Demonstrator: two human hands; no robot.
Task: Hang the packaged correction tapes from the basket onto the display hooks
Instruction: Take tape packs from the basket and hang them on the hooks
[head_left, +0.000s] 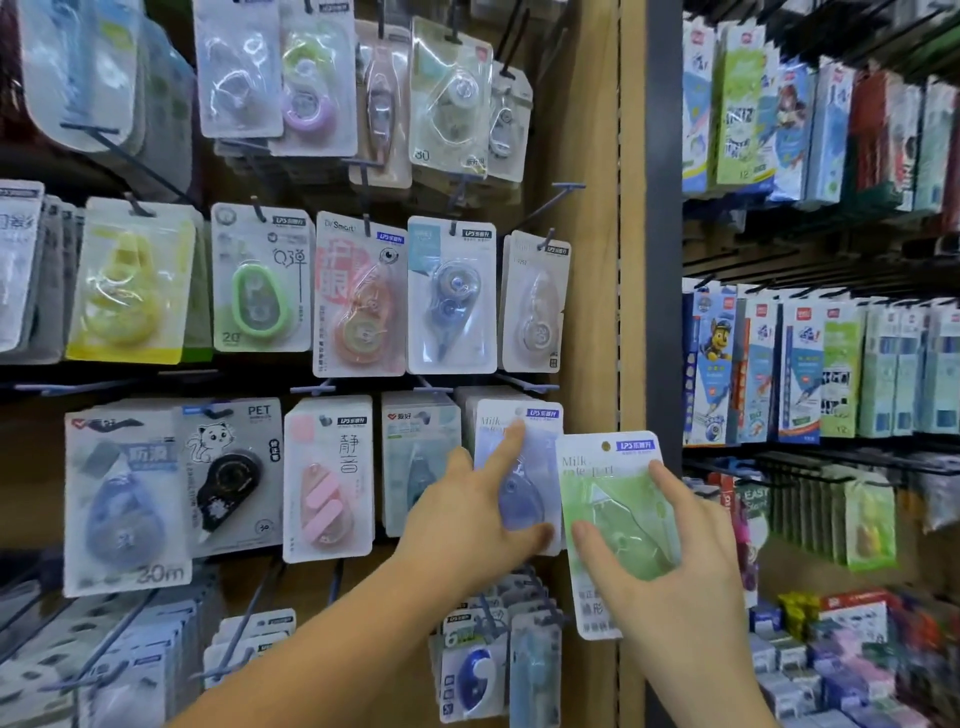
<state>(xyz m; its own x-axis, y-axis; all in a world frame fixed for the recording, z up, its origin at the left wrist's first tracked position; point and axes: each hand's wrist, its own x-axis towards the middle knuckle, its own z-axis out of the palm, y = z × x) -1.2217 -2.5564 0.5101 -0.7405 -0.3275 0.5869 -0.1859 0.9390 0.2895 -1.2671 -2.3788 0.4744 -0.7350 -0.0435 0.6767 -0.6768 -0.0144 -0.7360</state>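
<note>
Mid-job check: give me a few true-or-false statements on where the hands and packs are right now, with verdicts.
1. The right hand grips a green pack. True.
2. The green pack hangs on a hook. False: the hand holds it tilted, off any hook.
3. The index finger of the left hand touches the hanging purple pack. True.
4. The pink pack hangs right of the purple pack. False: it hangs to its left.

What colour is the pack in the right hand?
Light green; the correction tape pack shows best in head view.
</note>
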